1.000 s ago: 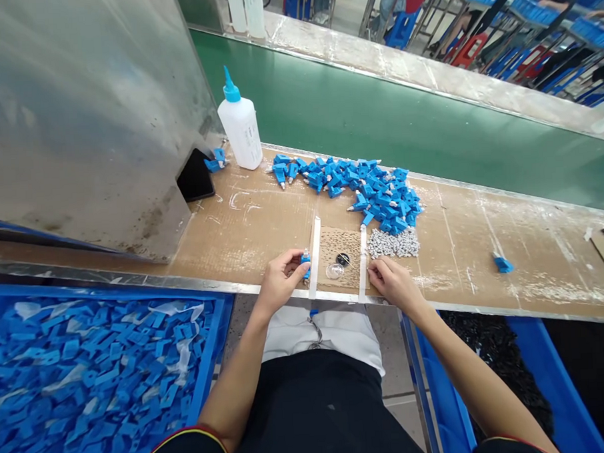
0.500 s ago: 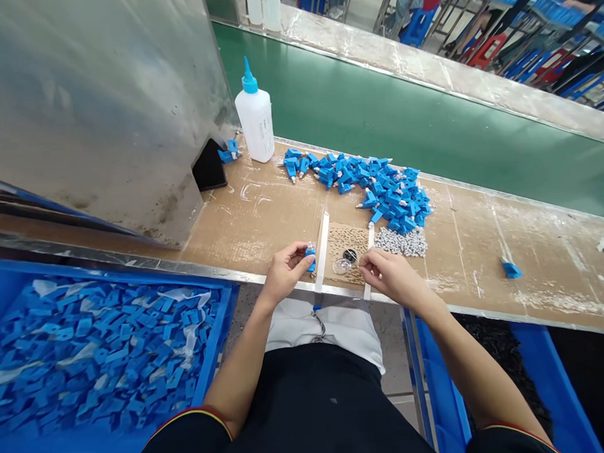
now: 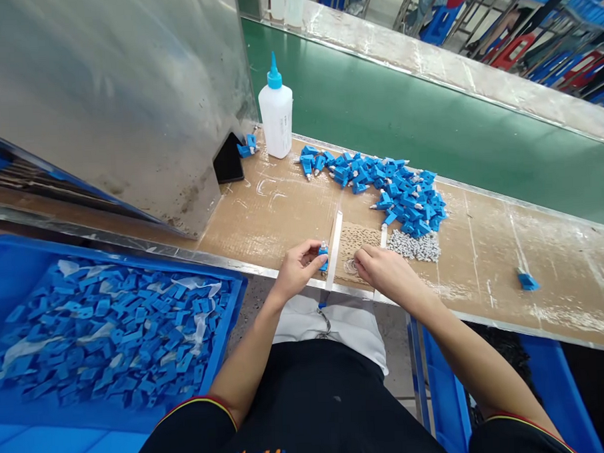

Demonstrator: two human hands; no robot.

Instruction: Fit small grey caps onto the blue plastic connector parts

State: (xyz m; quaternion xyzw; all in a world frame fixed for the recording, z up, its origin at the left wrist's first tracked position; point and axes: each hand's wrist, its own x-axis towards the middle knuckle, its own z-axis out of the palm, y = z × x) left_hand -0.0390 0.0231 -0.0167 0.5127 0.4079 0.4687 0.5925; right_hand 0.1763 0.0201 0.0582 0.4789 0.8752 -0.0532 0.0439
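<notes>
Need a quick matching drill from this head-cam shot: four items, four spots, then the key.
Items
1. squeeze bottle
2. grey pieces
3. blue crate
4. small blue part

Spots
A. Pinched in the left hand
B. Upright on the bench by the steel panel
C. Heaped next to the pile of blue parts
D. Below the bench edge, on the person's left

Pairs: 1-B, 2-C, 3-D, 4-A
</notes>
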